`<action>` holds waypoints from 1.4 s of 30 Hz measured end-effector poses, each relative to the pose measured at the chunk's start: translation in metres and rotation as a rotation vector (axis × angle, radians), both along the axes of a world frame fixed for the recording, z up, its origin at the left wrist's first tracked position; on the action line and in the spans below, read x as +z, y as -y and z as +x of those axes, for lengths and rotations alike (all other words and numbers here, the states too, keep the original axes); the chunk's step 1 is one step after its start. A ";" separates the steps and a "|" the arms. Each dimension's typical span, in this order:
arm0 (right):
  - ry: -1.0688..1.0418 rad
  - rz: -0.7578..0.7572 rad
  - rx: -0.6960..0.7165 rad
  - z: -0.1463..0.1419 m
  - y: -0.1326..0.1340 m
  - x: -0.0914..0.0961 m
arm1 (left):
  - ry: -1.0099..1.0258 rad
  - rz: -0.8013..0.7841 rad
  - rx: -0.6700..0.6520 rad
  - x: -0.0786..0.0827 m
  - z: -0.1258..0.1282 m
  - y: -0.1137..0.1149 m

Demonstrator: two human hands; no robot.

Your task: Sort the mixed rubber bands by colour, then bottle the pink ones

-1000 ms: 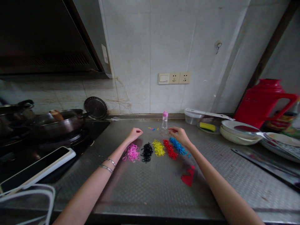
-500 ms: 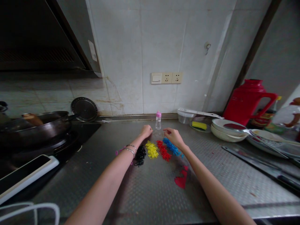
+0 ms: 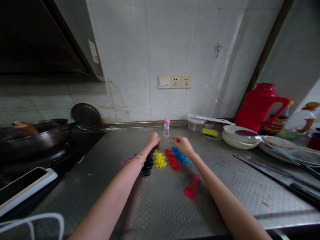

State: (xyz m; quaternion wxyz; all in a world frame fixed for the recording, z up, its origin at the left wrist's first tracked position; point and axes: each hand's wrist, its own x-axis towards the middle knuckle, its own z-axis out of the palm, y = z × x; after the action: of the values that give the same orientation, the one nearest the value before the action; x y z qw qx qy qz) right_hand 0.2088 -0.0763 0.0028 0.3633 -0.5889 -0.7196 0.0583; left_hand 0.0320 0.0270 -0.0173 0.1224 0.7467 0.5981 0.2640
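Observation:
My left hand (image 3: 153, 138) is closed in a pinch behind the yellow pile, with a small yellow rubber band (image 3: 160, 137) poking out at its fingertips. To the right, my right hand (image 3: 183, 145) hovers above the blue pile, thumb and forefinger slightly apart; I make out nothing between them. A small clear bottle with a pink top (image 3: 166, 127) stands upright just behind the gap between both hands. Small rubber bands lie sorted by colour: yellow (image 3: 159, 159), red (image 3: 172, 160), blue (image 3: 182, 155), black (image 3: 147, 166) and pinkish purple (image 3: 126, 161), the last partly behind my left forearm.
A torn red piece (image 3: 191, 188) lies on the metal counter (image 3: 160, 206) near my right forearm. Rightward are a plastic tub (image 3: 196, 124), yellow sponge (image 3: 209, 132), stacked bowls (image 3: 240, 140), a long knife (image 3: 265, 170) and red thermos (image 3: 257, 108). A pan (image 3: 50, 131) sits left.
The whole view has shifted slightly, so everything sits a little further left. The yellow band at my left fingertips shows more clearly now. Both hands stay in nearly the same place.

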 end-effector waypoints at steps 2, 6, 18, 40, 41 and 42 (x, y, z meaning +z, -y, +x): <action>-0.002 -0.001 0.007 0.001 -0.001 -0.001 | 0.009 -0.007 -0.001 0.001 -0.004 0.000; -0.001 -0.008 0.003 0.002 -0.001 -0.003 | 0.064 0.011 -0.089 0.004 -0.014 0.002; 0.066 -0.020 -0.024 0.005 -0.003 -0.011 | 0.204 -0.081 -0.433 0.015 -0.069 0.053; 0.202 -0.035 0.066 -0.025 -0.012 -0.008 | 0.560 -0.058 0.025 0.020 -0.142 0.059; 0.215 -0.041 0.092 -0.031 -0.016 -0.006 | 0.573 -0.066 0.059 0.021 -0.145 0.060; 0.235 -0.050 0.117 -0.037 -0.021 -0.005 | 0.581 -0.074 0.084 0.022 -0.146 0.062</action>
State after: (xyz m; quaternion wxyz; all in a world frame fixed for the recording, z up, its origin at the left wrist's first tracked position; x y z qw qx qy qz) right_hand 0.1718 -0.0550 -0.0025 0.2575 -0.5577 -0.7886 0.0281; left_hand -0.1139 -0.0346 0.0051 0.3046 0.6095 0.5778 0.4493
